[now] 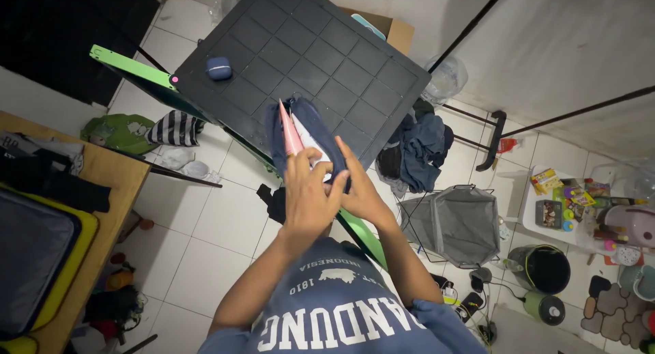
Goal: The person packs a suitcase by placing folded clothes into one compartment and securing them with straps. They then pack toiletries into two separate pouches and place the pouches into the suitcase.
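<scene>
The person is wearing a blue-grey short-sleeved T-shirt [341,306] with large white block lettering across the chest and a small white emblem above it. Both forearms are showing bare below the sleeves. The left hand [308,190] and right hand [361,190] are wearing no gloves.

Dark grey square tabletop [321,67]: moulded plastic, matt, gridded. Small blue rounded case [219,68] near tabletop's left edge: smooth plastic, slight sheen. Folded navy, white and pink garment [300,132] at tabletop's near edge: soft matt cloth. Green table frame [129,66]: painted metal, smooth. White floor tiles [225,217]: glossy ceramic.
</scene>
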